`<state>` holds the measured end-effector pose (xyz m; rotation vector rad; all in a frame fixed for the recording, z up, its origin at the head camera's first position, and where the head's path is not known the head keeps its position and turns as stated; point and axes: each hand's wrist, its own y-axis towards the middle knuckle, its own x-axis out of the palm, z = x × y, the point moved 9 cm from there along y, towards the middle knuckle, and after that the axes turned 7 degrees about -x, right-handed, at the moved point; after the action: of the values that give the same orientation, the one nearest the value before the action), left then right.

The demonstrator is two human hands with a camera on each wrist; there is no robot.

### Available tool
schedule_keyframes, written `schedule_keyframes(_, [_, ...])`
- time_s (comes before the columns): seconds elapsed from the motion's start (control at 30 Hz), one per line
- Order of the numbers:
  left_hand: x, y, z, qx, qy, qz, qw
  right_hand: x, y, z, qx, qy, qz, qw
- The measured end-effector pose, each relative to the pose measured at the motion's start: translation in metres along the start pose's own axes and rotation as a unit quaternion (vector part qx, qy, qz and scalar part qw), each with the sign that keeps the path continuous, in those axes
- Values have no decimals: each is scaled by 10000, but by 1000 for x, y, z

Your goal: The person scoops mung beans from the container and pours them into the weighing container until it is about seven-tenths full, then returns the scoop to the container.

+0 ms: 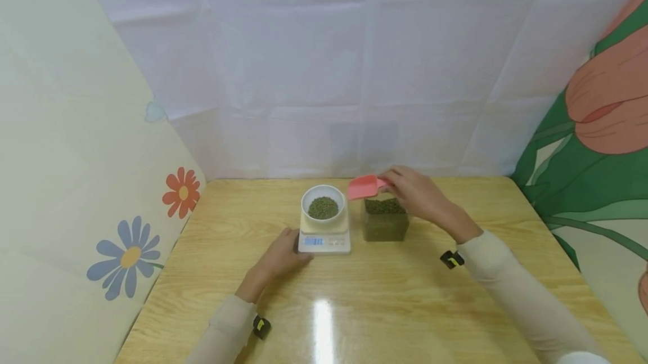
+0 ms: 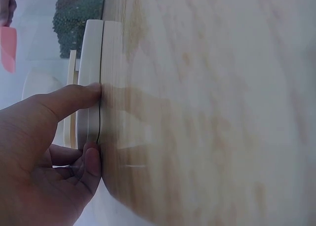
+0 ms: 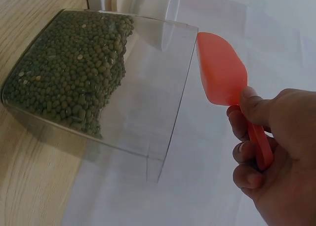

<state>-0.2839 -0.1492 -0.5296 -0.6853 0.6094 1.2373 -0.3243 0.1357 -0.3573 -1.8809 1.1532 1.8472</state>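
From here I see the left hand [image 1: 281,254] gripping the scale [image 1: 325,245] beside it. The right hand [image 1: 416,192] is curled round the pink scoop [image 1: 363,187], bean box [image 1: 385,228] just below.

One left hand [image 1: 280,254] and one right hand [image 1: 417,195] make two. There is one table [image 1: 405,308], one scale [image 1: 331,245], one bowl [image 1: 324,189], one box [image 1: 386,229] and one scoop [image 1: 363,187]. Beans [image 1: 323,209] lie in two portions. The left wall [image 1: 50,99] shows two big flowers [image 1: 130,257]: one blue, one red.
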Motion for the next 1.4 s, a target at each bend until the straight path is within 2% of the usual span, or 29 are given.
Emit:
schedule_keyframes(0.23, [0, 1, 1, -21, -39, -15, 10000, -10, -6, 2, -128, -73, 127, 9998])
schedule_keyframes(0.67, [1, 1, 0, 4, -81, -39, 10000, -21, -18, 13, -26, -122, 188, 9997])
schedule_keyframes(0.97, [2, 2, -2, -31, -91, -29, 9999, -26, -27, 23, 260, -135, -61, 9996])
schedule_keyframes(1.4, [2, 3, -3, -50, -178, -60, 9998, -31, -36, 28, 303, -387, -231, 9985])
